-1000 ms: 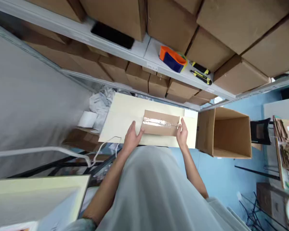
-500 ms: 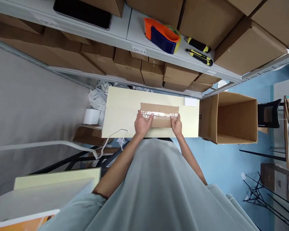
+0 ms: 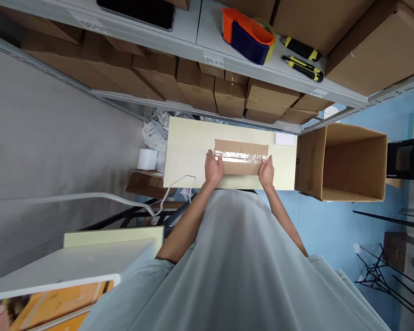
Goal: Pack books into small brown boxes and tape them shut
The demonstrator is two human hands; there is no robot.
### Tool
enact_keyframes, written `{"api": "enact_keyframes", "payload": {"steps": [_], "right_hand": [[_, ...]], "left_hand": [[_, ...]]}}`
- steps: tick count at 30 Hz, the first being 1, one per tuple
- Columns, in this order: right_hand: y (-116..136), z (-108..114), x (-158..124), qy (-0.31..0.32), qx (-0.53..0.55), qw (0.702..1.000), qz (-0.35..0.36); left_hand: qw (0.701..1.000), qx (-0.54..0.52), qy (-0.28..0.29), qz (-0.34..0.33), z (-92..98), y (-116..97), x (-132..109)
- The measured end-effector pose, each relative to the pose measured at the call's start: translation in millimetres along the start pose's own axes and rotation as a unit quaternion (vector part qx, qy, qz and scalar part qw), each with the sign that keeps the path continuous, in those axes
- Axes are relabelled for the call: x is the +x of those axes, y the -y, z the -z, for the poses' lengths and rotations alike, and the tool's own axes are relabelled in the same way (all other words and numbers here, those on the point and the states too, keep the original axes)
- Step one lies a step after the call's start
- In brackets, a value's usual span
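Observation:
A small cardboard box (image 3: 242,168) lies on the pale yellow tabletop (image 3: 189,147), with a shiny strip of clear tape along its upper face. My left hand (image 3: 214,170) is closed around the box's left end, the thumb lying just over the edge. At the right end, my right hand (image 3: 266,173) grips the box in the same way, its thumb near the tape. The fingers on the far sides of the box are partly hidden.
Above the table, a shelf holds an orange and blue tape dispenser (image 3: 247,39), two utility knives (image 3: 301,49) and boxes. A large open carton (image 3: 353,168) stands right of the table. Left are a white roll (image 3: 147,159) and a white cable (image 3: 89,196).
The whole view has shifted, so the table and box appear further right and slightly higher. Both thumbs have slid outward toward the box's ends.

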State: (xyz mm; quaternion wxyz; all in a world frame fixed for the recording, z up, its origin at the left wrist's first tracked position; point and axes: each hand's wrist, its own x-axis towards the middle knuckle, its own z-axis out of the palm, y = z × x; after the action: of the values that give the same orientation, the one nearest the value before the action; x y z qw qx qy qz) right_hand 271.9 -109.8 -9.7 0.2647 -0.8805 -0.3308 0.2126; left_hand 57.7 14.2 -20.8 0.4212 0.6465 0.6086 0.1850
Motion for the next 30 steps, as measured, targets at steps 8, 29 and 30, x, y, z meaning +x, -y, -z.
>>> {"api": "enact_keyframes", "payload": {"steps": [8, 29, 30], "right_hand": [[56, -22, 0, -0.021, -0.180, 0.976, 0.117], [53, -28, 23, -0.035, -0.110, 0.991, 0.069], [46, -25, 26, -0.033, -0.106, 0.992, 0.054]], "left_hand": [[0.995, 0.084, -0.002, -0.053, -23.7, -34, 2], [0.994, 0.103, -0.001, -0.026, -12.4, -37, 19], [0.994, 0.108, -0.002, -0.014, -7.8, -33, 23]]}}
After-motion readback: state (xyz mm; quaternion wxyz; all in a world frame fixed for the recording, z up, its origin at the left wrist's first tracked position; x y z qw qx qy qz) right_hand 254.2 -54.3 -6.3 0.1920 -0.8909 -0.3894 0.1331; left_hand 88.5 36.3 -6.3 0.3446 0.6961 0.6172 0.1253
